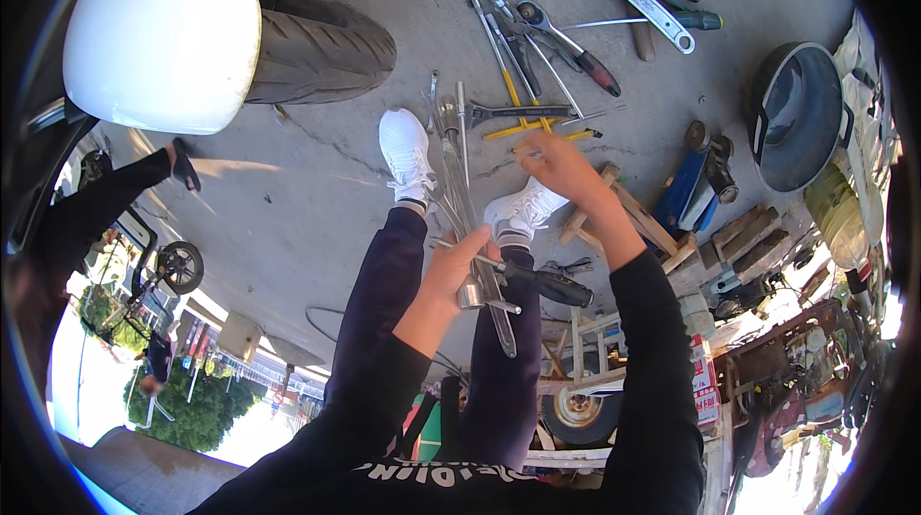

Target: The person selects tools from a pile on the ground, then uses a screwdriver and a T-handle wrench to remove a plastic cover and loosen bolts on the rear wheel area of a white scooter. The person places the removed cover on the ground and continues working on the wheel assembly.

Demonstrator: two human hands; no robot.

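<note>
**Metal tool bundle [457,184] gripped in the left hand [451,270]**

The left hand was closed around the bundle, its long shafts reaching forward of the grip, a black-handled tool [561,288] jutting rightward. Collecting tools seemed the step in hand. Ahead and right of that grip, the right hand [561,165] was loosely curled, apparently empty, near yellow-handled tools [507,131]; another pickup would call for closing its fingers. Farther forward lay a ratchet [587,62].

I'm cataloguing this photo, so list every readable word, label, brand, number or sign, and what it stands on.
I don't copy wording; only where it stands.
Black top: white letters across the chest.
Red-and-white box: small print.
Tools in the left hand: any marks are too small to read.
</note>
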